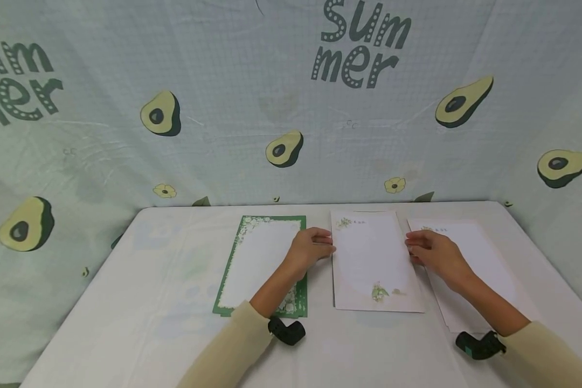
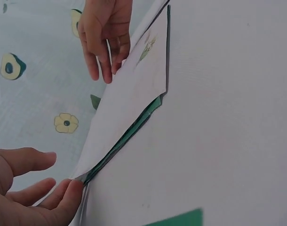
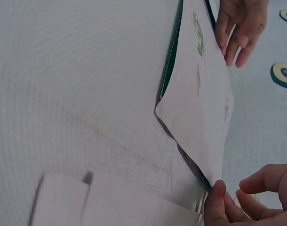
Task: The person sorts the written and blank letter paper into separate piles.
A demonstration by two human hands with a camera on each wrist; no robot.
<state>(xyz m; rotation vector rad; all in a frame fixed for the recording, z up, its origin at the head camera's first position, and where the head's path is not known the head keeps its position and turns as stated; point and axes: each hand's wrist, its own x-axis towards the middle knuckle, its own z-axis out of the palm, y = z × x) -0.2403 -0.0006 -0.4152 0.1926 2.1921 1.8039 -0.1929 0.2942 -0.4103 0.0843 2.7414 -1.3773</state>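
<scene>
A stack of pale paper sheets point(image 1: 368, 258) with small green floral prints lies between both hands. Green layers point(image 3: 170, 70) show under its top sheet at the edge. My left hand point(image 1: 311, 250) touches the stack's left edge with its fingertips. On the opposite edge, the fingertips of my right hand point(image 1: 438, 256) rest against the paper. In both wrist views the fingers are extended at the sides, not wrapped around the sheets. The stack's underside is hidden.
Green-bordered sheets point(image 1: 262, 264) lie to the left, partly under the left forearm. More pale sheets point(image 1: 470, 264) lie on the right, partly covered by the right hand and forearm. All rest on a white table point(image 1: 165, 302) before an avocado-print curtain point(image 1: 223, 108).
</scene>
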